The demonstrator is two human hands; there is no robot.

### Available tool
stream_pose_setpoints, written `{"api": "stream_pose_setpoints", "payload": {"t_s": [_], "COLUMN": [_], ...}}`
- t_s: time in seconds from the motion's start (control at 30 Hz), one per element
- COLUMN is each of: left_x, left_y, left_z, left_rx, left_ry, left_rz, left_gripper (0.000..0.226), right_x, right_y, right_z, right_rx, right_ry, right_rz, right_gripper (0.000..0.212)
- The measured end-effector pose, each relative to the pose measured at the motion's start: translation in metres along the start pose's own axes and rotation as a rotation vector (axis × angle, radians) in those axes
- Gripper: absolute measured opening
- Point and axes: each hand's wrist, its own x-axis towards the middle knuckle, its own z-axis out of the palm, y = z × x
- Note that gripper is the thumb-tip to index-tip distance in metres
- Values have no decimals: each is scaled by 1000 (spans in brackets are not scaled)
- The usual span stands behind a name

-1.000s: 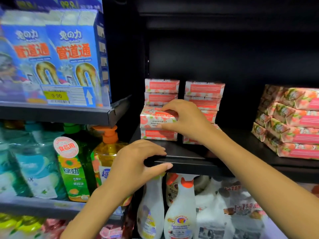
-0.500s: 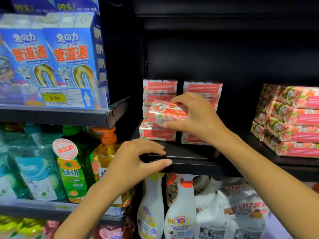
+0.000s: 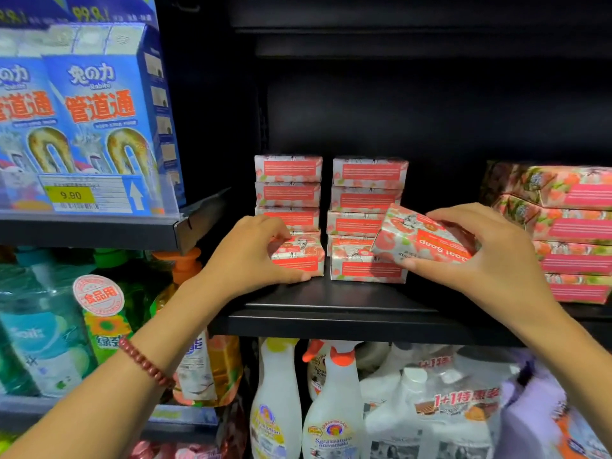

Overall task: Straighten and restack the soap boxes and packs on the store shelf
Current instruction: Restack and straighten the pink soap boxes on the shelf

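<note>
Free shelf front before soap stacks

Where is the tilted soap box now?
Head view, right of centre: the right hand grips the pink cardboard soap box in front of the right stack.

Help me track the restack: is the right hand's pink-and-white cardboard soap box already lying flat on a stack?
No: the right hand holds the pink-and-white cardboard soap box tilted in front of the stacked boxes.

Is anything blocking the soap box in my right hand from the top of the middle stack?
Nothing visible: the soap box in the right hand is held before the middle stack, whose top is bare.
</note>
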Motion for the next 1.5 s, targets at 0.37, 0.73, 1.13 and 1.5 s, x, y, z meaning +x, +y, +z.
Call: {"api": "stream_pose_setpoints", "payload": {"t_s": [0.37, 0.73, 1.13, 1.5], "left_x": [-33, -64, -52, 25], "left_y": [20, 38, 44, 84], "left_z": [-14, -28, -28, -31], "left_rx": [-180, -467, -502, -468], "left_ry": [87, 55, 141, 158], "left_rz": [-69, -43, 26, 151], "left_gripper": [86, 69, 64, 68], "right_x": [19, 37, 27, -18], "right_y": [-4, -6, -9, 1], "right_z": [16, 45, 45, 6], "right_rx": [70, 34, -22, 79], "right_ry": [-77, -182, -134, -124], "right_rz": [-47, -118, -145, -58], "right_gripper": [75, 58, 52, 58]}}
